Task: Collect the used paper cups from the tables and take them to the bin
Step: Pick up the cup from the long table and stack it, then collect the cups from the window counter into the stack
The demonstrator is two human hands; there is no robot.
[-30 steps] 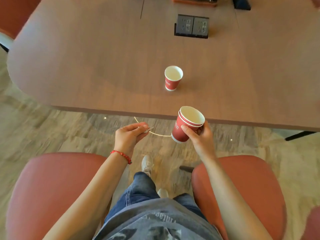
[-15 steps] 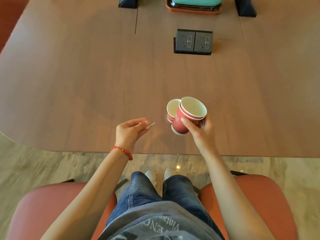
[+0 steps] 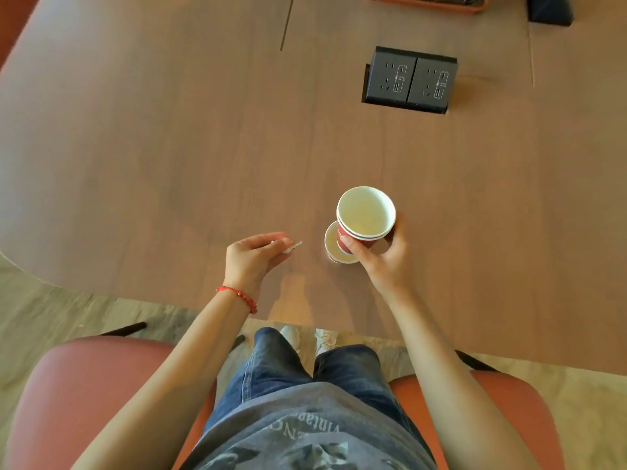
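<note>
A single red paper cup with a white inside [image 3: 334, 248] stands upright on the brown wooden table [image 3: 169, 164], near its front edge and a little right of centre. Directly over it, and hiding its right side, hangs a nested stack of red paper cups [image 3: 365, 217], two rims showing, held upright in the right hand [image 3: 383, 257] with the thumb on the near wall and the fingers wrapped round the far side. The stack's base seems lined up with the standing cup's mouth, probably so it can be dropped in and all the cups lifted together; whether they already touch cannot be told. The left hand [image 3: 252, 254] hovers above the table just left of the cups, fingers loosely curled and its fingertips pinching a small white scrap [image 3: 292, 247], perhaps paper or a wrapper, likely litter being carried along. Nothing lies between the hands and the cup. Farther off, to the right, a black double power socket [image 3: 410, 79] sits raised from the table, well apart from the cups. Two rust-red chairs [image 3: 84, 385] flank the person's legs on the near side, which could hamper stepping back. No bin is in view.
</note>
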